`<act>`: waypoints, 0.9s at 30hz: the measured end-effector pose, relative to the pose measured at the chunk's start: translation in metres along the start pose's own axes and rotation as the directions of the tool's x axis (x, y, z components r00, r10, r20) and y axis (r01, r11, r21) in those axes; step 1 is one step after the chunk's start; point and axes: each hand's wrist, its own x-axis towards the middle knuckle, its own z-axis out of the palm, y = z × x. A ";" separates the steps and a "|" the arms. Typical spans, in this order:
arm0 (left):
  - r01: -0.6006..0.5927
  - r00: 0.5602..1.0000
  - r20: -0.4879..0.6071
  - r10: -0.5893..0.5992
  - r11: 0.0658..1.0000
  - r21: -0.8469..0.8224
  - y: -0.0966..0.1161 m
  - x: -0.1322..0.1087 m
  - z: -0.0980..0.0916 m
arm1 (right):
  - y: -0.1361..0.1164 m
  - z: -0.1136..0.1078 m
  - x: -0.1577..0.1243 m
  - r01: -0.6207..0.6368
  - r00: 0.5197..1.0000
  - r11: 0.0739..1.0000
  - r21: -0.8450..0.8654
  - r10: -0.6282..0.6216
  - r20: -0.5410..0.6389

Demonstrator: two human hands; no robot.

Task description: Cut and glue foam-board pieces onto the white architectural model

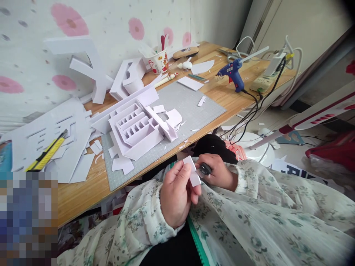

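Over my lap, in front of the table edge, my left hand (174,194) pinches a small white board strip (195,178) between thumb and fingers. My right hand (220,173) is closed round a black-handled tool (205,169), right beside the strip's edge. The tool's working end is mostly hidden, so its kind is unclear. On the grey cutting mat (203,107) stands a white board model (138,129) with several small compartments and step-like rows. White offcuts (123,165) lie around it.
A blue glue gun (234,75) with a black cord rests at the table's right, near a power strip (264,79). A yellow utility knife (48,153) lies on cut white sheets (30,129) at left. A paper cup (158,62) and white board shapes (94,70) stand at the back.
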 end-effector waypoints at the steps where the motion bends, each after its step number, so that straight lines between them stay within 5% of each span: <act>1: -0.001 1.000 0.004 0.001 1.000 0.003 0.000 0.000 0.000 | 0.001 0.000 0.000 0.001 1.000 1.000 -0.003 -0.001 -0.005; 18: 0.034 0.998 0.052 -0.035 0.999 0.031 -0.002 -0.005 0.002 | 0.008 0.001 0.000 -0.049 0.998 0.996 -0.071 0.046 -0.043; 27: 0.029 1.000 0.007 -0.029 0.999 -0.030 0.000 -0.002 0.000 | 0.000 -0.001 0.000 0.038 0.999 0.999 0.009 -0.038 0.008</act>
